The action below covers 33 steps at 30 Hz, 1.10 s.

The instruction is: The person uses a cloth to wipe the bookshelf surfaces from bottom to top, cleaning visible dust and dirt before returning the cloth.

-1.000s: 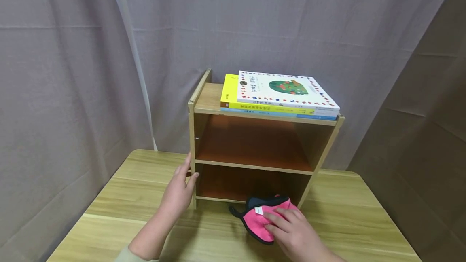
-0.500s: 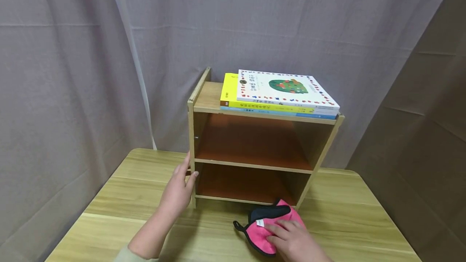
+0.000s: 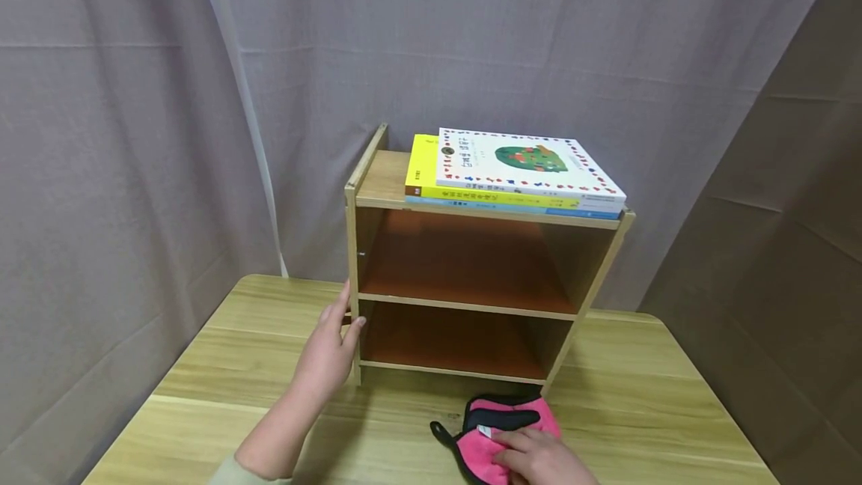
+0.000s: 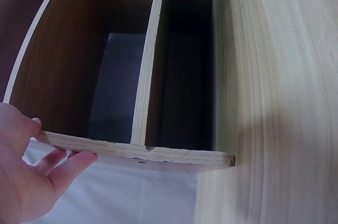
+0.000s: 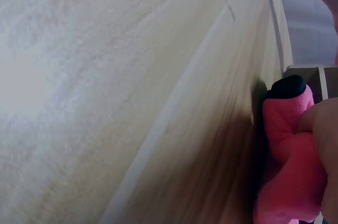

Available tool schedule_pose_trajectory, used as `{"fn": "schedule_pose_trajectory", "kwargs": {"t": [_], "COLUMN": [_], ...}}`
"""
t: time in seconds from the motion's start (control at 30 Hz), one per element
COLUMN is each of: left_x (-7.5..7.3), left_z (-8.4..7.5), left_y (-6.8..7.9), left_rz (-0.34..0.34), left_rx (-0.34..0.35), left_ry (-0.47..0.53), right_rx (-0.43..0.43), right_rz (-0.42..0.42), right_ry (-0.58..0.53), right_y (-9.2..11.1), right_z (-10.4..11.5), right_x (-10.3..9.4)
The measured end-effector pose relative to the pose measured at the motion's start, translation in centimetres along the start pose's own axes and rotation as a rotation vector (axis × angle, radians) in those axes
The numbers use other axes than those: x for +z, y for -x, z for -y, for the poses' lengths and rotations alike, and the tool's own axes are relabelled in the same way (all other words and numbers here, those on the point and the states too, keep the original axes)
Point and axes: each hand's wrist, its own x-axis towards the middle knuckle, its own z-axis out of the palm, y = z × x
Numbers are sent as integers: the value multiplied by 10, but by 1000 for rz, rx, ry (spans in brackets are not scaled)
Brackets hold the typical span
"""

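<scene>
A small wooden shelf (image 3: 468, 305) stands on the table in the head view, with two open compartments. My left hand (image 3: 325, 359) holds its left side panel, the thumb at the front edge and the fingers along the outer face. The left wrist view shows that hand (image 4: 26, 166) at the panel's edge. In front of the shelf, my right hand (image 3: 542, 459) grips a pink cloth mitt-like piece (image 3: 480, 455) with black edging, a black loop and a white tag. The right wrist view shows the bunched pink cloth (image 5: 290, 166) close over the table; part of it is hidden by the hand.
Several books (image 3: 525, 163) lie stacked on the shelf's top, a white one uppermost. The wooden table (image 3: 646, 403) reaches back to a grey curtain (image 3: 323, 81). A brownish curtain (image 3: 761, 283) hangs at the right.
My right hand has drawn the pink cloth from the lower compartment's front edge toward me. The left hand stays on the shelf's side panel.
</scene>
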Motion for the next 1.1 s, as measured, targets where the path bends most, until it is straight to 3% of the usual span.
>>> {"fn": "schedule_pose_trajectory", "kwargs": {"t": [0.07, 0.13, 0.27, 0.37, 0.53, 0.77, 0.87, 1.1], "left_x": [0, 0, 0, -1, -1, 0, 0, 0], "left_z": [0, 0, 1, 1, 1, 2, 2, 2], "left_y": [0, 0, 0, 0, 0, 0, 0, -1], "left_rz": [-2, -3, -3, -2, -5, 5, 6, 8], "left_rx": [0, 1, 4, 5, 9, 4, 1, -3], "left_ry": [1, 4, 2, -2, 2, 12, 13, 15], "right_rx": [32, 115, 400, 597, 683, 624, 598, 565], "right_rz": [54, 165, 427, 536, 487, 243, 187, 179], "right_ry": [-32, -90, -220, -297, -281, -51, 17, 193], "right_y": [0, 0, -2, -5, -3, 5, 5, 5], "right_z": [1, 3, 10, 14, 9, -6, -12, -23], "right_x": [-2, -6, -18, -23, -21, -9, -6, -7]}}
